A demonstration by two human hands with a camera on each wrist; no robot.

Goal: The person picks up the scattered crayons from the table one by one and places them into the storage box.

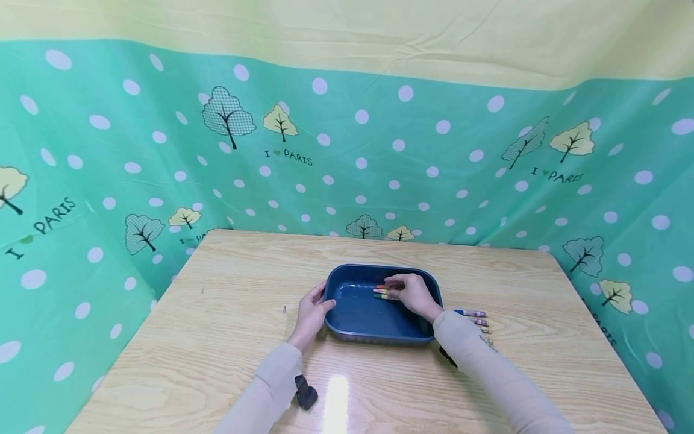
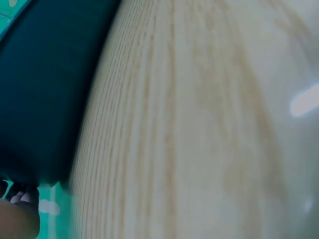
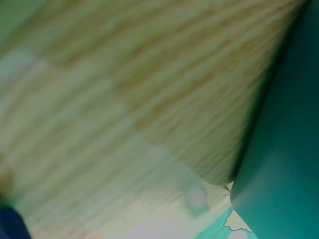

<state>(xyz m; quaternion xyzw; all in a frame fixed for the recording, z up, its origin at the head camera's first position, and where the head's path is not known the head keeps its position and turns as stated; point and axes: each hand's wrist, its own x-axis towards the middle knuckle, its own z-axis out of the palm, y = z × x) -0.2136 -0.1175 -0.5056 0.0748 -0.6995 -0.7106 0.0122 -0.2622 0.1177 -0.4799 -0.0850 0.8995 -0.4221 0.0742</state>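
Note:
A dark blue rectangular plastic bin sits on the wooden table. At its left end my left hand grips the wall, thumb over the rim and fingers outside. The left wrist view shows part of that hand by the bin's side. My right hand reaches inside the bin and holds several crayons, their orange, pink and green ends sticking out to the left. Only the bin's outer wall shows large in the right wrist view; the right hand's fingers are out of sight there.
Several more crayons lie on the table right of the bin, partly hidden by the right sleeve. A green dotted curtain stands behind and beside the table. Black wrist devices are worn on both arms.

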